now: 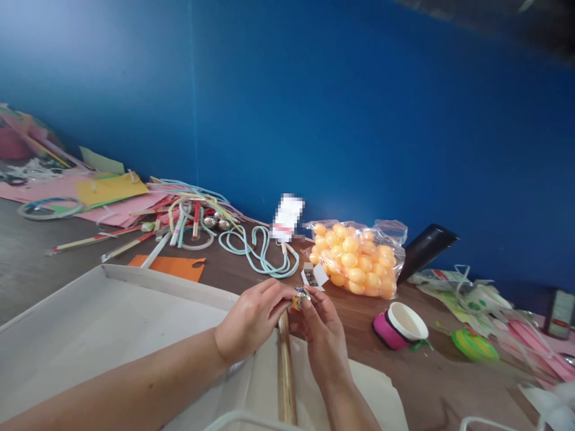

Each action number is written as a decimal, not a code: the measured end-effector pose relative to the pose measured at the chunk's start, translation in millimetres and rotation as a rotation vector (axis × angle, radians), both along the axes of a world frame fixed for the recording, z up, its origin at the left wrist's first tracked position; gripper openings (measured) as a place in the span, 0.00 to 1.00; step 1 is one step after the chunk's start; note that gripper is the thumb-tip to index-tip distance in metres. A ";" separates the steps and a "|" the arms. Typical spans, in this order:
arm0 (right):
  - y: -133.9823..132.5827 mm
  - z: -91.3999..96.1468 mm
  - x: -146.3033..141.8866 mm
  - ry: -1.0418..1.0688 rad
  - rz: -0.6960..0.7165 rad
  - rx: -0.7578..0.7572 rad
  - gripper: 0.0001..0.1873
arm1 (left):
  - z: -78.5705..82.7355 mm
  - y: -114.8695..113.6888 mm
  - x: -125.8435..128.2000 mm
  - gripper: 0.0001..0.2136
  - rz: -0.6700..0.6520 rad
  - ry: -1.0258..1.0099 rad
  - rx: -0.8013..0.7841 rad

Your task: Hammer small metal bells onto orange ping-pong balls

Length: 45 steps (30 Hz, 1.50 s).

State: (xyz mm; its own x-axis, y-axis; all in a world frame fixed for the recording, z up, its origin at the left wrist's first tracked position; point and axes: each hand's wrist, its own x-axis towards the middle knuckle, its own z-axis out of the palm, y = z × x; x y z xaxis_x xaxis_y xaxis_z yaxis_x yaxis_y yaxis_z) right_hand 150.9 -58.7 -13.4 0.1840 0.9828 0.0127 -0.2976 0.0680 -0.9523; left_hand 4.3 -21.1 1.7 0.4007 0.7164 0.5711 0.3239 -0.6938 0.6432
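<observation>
Both hands meet near the middle of the head view, around a small shiny silver-and-yellow piece (pixel 300 297). Its exact kind is too small and covered to make out. My left hand (pixel 256 317) pinches it from the left, fingers closed. From the right, my right hand (pixel 324 332) grips it with thumb and fingers closed. Beneath the hands a wooden stick (pixel 286 383) runs toward me; its far end is hidden by the fingers. Just beyond the fingertips stands a small open white box (pixel 317 276) with tiny metallic bits inside.
A white tray (pixel 112 335) lies at left, orange card (pixel 179 267) behind it. Pale blue cord (pixel 258 254), silver balls (pixel 216 222) and a clear bag of orange balls (pixel 354 260) lie farther back. A pink-wrapped cup (pixel 399 326) sits right. A blue wall (pixel 314 108) stands behind.
</observation>
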 end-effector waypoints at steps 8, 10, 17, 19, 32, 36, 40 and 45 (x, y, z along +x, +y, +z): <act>-2.6 2.8 0.2 0.102 0.030 0.043 0.13 | 2.0 -2.9 -0.2 0.08 0.011 -0.122 0.115; -3.4 3.6 -0.1 0.116 0.032 0.050 0.13 | 2.6 -4.0 -0.5 0.08 0.006 -0.129 0.125; -4.5 6.8 -2.3 0.092 0.011 0.049 0.13 | 1.9 -4.4 -1.0 0.09 0.002 -0.124 0.141; -4.6 6.5 -2.1 0.079 0.002 0.049 0.14 | 1.9 -4.4 -1.0 0.09 -0.002 -0.117 0.133; -5.7 7.7 -2.7 0.029 -0.008 0.055 0.14 | 2.3 -4.5 -0.3 0.08 0.002 -0.084 0.093; -5.7 8.6 -3.4 0.018 -0.023 0.055 0.14 | 2.1 -4.4 0.0 0.08 0.002 -0.078 0.087; -5.5 8.8 -3.4 0.021 -0.017 0.052 0.14 | 2.9 -4.6 -0.4 0.09 -0.002 -0.071 0.085; -4.8 8.8 -3.7 0.035 -0.048 0.037 0.15 | 2.6 -4.4 -0.2 0.09 -0.004 -0.067 0.091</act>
State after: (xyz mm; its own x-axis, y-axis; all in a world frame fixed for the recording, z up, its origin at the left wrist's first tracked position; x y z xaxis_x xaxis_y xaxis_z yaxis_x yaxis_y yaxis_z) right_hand 147.2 -63.5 -4.6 0.2315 0.9720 0.0415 -0.3259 0.1177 -0.9381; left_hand 4.1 -25.5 4.3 0.3622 0.6587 0.6595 0.2798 -0.7517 0.5972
